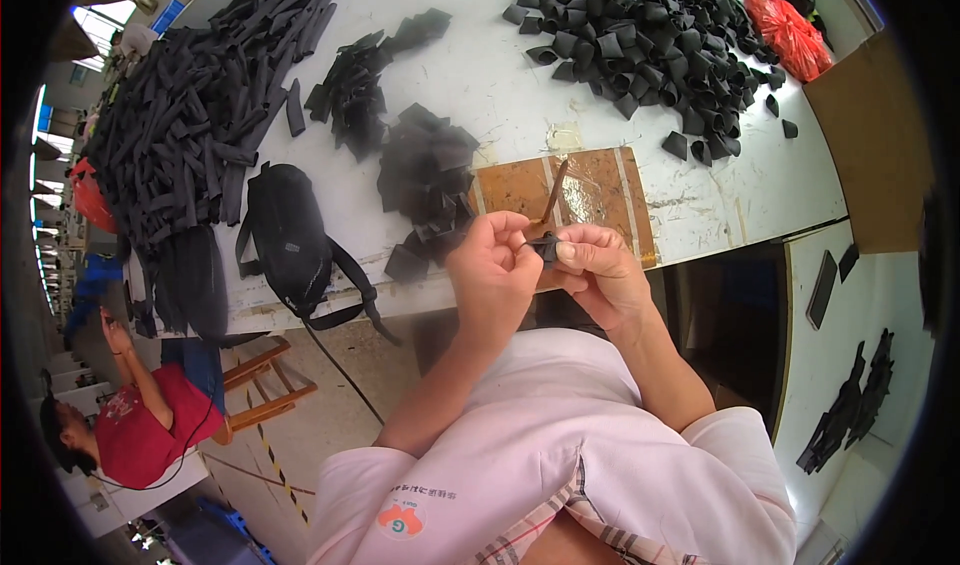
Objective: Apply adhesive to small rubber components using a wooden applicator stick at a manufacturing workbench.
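Small black piece (546, 249) pinched between fingers of left hand (494, 265) and right hand (600, 268), held just above brown board (600, 200) at white table (500, 75) edge

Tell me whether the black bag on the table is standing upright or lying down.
Lying down: the black bag rests flat on the white table, straps trailing over the table's edge.

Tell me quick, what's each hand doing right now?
Left hand: closed, pinching the small black piece.
Right hand: closed, fingers gripping the same small black piece from the other side.
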The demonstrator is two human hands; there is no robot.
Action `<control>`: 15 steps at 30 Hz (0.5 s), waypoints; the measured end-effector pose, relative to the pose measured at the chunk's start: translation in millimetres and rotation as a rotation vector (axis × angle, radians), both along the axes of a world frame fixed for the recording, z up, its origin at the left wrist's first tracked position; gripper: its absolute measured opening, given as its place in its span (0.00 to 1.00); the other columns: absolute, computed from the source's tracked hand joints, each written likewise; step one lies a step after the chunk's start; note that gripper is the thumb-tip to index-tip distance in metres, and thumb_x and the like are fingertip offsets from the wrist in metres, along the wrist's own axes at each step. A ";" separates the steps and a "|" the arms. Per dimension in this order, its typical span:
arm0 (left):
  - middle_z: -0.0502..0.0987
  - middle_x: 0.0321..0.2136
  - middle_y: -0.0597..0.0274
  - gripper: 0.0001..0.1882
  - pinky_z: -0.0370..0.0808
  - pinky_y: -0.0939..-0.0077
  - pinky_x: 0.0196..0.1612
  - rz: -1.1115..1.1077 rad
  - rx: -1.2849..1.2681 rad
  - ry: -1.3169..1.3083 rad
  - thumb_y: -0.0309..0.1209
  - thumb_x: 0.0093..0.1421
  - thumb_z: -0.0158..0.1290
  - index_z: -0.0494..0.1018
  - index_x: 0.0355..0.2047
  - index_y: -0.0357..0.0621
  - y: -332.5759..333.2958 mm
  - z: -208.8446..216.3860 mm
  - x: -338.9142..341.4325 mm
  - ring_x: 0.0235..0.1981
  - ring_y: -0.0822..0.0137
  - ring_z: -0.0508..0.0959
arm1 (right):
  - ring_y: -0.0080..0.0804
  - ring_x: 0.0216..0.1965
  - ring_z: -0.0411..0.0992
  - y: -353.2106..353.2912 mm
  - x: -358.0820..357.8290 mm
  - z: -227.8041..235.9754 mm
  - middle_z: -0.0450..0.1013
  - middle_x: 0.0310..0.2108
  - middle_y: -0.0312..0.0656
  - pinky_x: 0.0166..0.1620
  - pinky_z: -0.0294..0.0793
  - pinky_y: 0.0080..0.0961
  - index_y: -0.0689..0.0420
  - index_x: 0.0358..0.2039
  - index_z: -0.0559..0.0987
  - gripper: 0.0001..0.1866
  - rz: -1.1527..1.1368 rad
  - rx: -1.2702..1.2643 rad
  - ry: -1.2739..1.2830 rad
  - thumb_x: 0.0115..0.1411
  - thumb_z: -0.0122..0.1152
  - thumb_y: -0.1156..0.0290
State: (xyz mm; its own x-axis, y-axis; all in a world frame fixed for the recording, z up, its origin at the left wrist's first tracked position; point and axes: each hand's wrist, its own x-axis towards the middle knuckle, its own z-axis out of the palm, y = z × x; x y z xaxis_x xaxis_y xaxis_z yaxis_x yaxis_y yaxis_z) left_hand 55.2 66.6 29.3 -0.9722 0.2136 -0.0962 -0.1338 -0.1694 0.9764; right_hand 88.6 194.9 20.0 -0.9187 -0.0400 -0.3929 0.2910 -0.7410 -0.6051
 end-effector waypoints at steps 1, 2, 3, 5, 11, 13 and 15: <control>0.69 0.20 0.65 0.09 0.59 0.91 0.15 0.126 -0.242 0.283 0.14 0.46 0.48 0.68 0.30 0.34 4.1 2.6 2.2 0.12 0.85 0.62 | 0.14 0.19 0.61 -0.7 -0.3 -1.2 0.68 0.21 0.33 0.19 0.58 0.09 0.60 0.25 0.74 0.03 0.023 -0.154 0.021 0.50 0.59 0.76; 0.69 0.18 0.66 0.08 0.60 0.91 0.15 0.256 -0.483 0.565 0.14 0.46 0.48 0.69 0.28 0.34 7.8 5.7 3.0 0.12 0.85 0.63 | 0.13 0.19 0.59 -1.1 -1.0 -1.1 0.67 0.20 0.31 0.19 0.56 0.09 0.60 0.26 0.74 0.04 0.050 -0.310 0.042 0.50 0.59 0.75; 0.69 0.14 0.66 0.04 0.60 0.91 0.14 0.298 -0.467 0.632 0.15 0.47 0.48 0.69 0.26 0.33 11.7 5.4 1.7 0.11 0.85 0.63 | 0.12 0.18 0.55 0.2 -3.6 1.2 0.64 0.19 0.29 0.18 0.54 0.10 0.58 0.26 0.72 0.06 0.059 -0.260 0.081 0.54 0.57 0.70; 0.69 0.15 0.65 0.04 0.59 0.90 0.13 0.255 -0.273 0.361 0.15 0.48 0.48 0.68 0.26 0.33 17.4 21.3 -1.1 0.11 0.85 0.63 | 0.12 0.18 0.55 7.1 -8.5 13.5 0.63 0.19 0.28 0.19 0.54 0.10 0.58 0.26 0.72 0.08 0.097 -0.127 0.101 0.55 0.56 0.67; 0.73 0.26 0.51 0.08 0.52 0.91 0.07 -0.376 1.040 -0.466 0.17 0.52 0.42 0.65 0.34 0.33 -0.1 43.0 -40.3 0.04 0.82 0.58 | 0.10 0.17 0.54 14.5 -36.0 78.2 0.62 0.17 0.26 0.19 0.52 0.08 0.55 0.21 0.71 0.13 0.073 0.347 0.247 0.58 0.53 0.62; 0.73 0.28 0.51 0.10 0.56 0.87 0.10 -0.585 1.259 -0.605 0.20 0.54 0.42 0.65 0.38 0.36 2.1 57.0 -43.9 0.07 0.82 0.59 | 0.08 0.18 0.54 17.6 -46.0 88.8 0.63 0.18 0.26 0.19 0.51 0.08 0.56 0.21 0.71 0.13 0.171 0.432 0.371 0.57 0.53 0.62; 0.73 0.29 0.51 0.10 0.55 0.87 0.10 -0.528 1.242 -0.622 0.21 0.55 0.41 0.64 0.39 0.36 -1.0 48.7 -47.5 0.06 0.82 0.58 | 0.08 0.18 0.54 19.2 -53.2 82.6 0.63 0.18 0.26 0.18 0.51 0.08 0.56 0.21 0.71 0.13 0.185 0.453 0.328 0.57 0.53 0.62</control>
State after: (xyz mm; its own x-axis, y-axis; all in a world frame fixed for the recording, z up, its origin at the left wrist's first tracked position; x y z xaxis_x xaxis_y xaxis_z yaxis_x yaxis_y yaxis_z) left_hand 7.7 65.6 78.0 -0.6306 0.7747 0.0463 -0.7751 -0.6317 0.0122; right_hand 35.4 214.1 102.6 -0.9889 -0.1058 -0.1044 0.1348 -0.3421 -0.9299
